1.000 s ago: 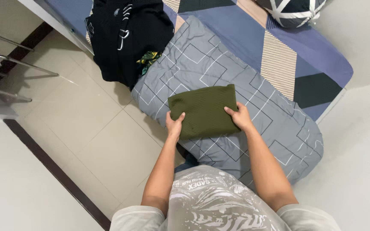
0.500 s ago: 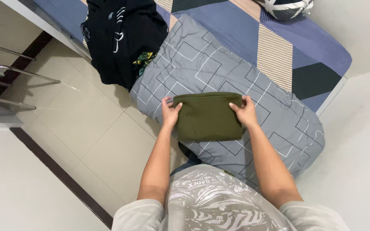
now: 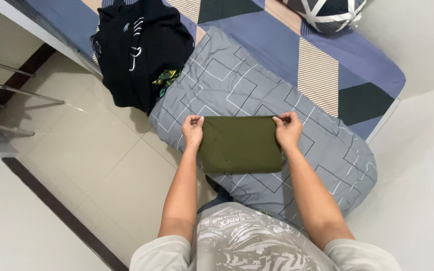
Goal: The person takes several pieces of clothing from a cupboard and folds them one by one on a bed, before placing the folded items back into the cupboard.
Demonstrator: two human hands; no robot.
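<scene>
A folded olive-green cloth (image 3: 239,144) lies flat on a grey quilt with white line squares (image 3: 237,85). My left hand (image 3: 193,130) pinches its far left corner. At the far right corner my right hand (image 3: 288,129) grips the cloth the same way. Both forearms reach forward over the quilt's near edge.
A heap of black clothes (image 3: 139,47) hangs over the bed's left edge, with a patterned green piece (image 3: 166,78) under it. The bed sheet (image 3: 327,70) is blue, black and striped. A dark ball-shaped cushion (image 3: 327,12) sits at the top. A metal chair frame (image 3: 1,95) stands on the tiled floor at left.
Both hands have slid from the cloth's near side up to its far corners. The cloth now lies squarer and flatter on the quilt.
</scene>
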